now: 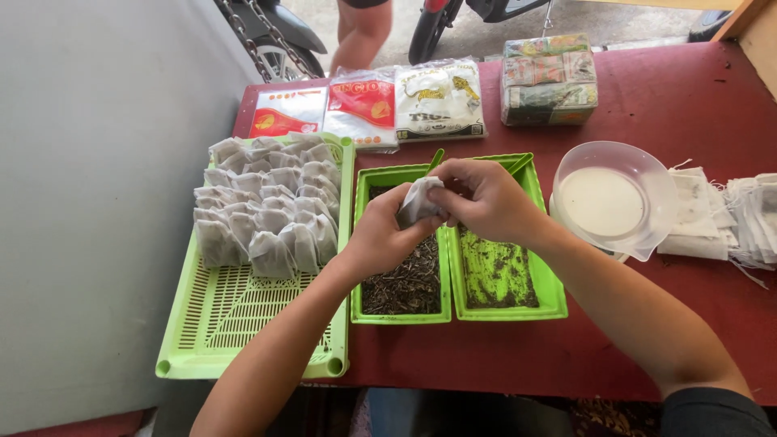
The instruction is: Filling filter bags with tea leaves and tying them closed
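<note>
Both hands, left hand (380, 235) and right hand (486, 198), pinch a small white fabric pouch (418, 202) with fingertips above rectangular green plastic trays (405, 316) of dark loose leaves.

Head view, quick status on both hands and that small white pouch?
Left hand and right hand both grip the small white fabric pouch. Pouch held over the green rectangular plastic tray of dark loose leaves. Nothing blocking.

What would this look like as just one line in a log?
left hand: holds filled bag | right hand: pinches bag top | below: green tray of loose leaves | left: slotted tray, filled bags
</note>
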